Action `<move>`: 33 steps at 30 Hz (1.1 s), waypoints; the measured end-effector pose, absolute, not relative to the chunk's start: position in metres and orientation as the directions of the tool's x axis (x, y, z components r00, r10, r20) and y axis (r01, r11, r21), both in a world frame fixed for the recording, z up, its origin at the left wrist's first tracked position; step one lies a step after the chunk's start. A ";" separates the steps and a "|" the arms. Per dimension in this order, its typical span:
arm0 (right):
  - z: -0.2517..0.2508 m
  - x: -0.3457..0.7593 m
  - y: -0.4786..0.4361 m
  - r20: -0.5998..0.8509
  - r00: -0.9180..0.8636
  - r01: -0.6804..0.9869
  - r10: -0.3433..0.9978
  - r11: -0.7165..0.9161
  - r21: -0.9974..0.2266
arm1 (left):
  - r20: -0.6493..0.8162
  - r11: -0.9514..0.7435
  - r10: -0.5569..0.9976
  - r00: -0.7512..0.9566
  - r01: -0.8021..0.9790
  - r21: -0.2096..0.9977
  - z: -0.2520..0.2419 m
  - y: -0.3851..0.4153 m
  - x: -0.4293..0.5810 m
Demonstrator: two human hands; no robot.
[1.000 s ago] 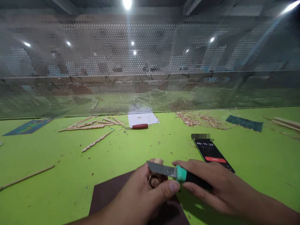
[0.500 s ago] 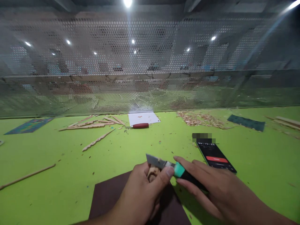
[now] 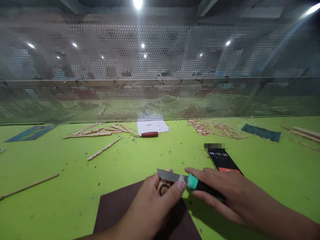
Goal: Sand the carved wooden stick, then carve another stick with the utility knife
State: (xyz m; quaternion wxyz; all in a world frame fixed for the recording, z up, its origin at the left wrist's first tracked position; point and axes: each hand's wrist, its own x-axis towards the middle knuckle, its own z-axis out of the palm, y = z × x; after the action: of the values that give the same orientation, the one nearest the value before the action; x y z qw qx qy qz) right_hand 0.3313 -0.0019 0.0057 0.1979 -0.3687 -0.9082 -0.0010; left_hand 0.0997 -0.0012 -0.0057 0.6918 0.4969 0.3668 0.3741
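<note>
My left hand (image 3: 152, 203) is closed around a small pale piece of wood (image 3: 163, 188) with a dark ring-shaped mark or groove; most of the piece is hidden by the fingers. In my right hand (image 3: 225, 191) is a utility knife (image 3: 193, 181) with a black and teal handle. Its blade (image 3: 167, 175) points left and lies across the top of the wood. The left thumb presses near the base of the blade. Beneath both the wood and my left hand is a dark brown sheet (image 3: 117, 206) on the green table.
A phone (image 3: 221, 160) showing a timer lies beyond my right hand. Farther back are a red-handled tool (image 3: 150, 134), white paper (image 3: 152, 127), carved wooden sticks (image 3: 102, 150), a heap of shavings (image 3: 212, 128) and a dark green strip (image 3: 261, 132). A perforated metal screen (image 3: 160, 66) stands behind.
The knife blade has dropped slightly and lies flatter over the wood. My right hand has shifted a little and covers more of the phone, whose timer has advanced.
</note>
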 end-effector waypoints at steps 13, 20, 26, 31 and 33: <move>-0.008 0.323 -0.006 0.470 -0.514 0.791 0.717 0.608 -0.064 | -0.260 0.304 0.873 0.413 -0.045 0.951 -0.007 0.000 0.099; 0.001 0.334 0.001 0.449 -0.550 0.735 0.704 0.664 -0.139 | -0.134 0.204 0.894 0.428 -0.121 0.971 -0.011 0.001 0.099; 0.004 0.329 -0.001 0.342 -0.647 0.652 0.681 0.727 -0.215 | -0.068 0.139 0.890 0.451 -0.127 0.982 -0.008 0.002 0.100; -0.003 0.320 -0.011 0.401 -0.618 0.712 0.677 0.697 -0.080 | -0.077 0.127 0.907 0.413 -0.095 0.987 -0.008 0.003 0.099; -0.006 0.316 -0.016 0.415 -0.596 0.735 0.687 0.676 -0.064 | -0.098 0.139 0.914 0.395 -0.077 0.987 -0.008 0.003 0.099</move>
State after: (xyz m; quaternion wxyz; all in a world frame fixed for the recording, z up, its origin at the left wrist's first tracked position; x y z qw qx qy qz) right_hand 0.3164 -0.0160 -0.0064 0.2075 -0.3987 -0.8915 -0.0571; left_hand 0.0986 0.0028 -0.0075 0.6439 0.5316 0.3937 0.3844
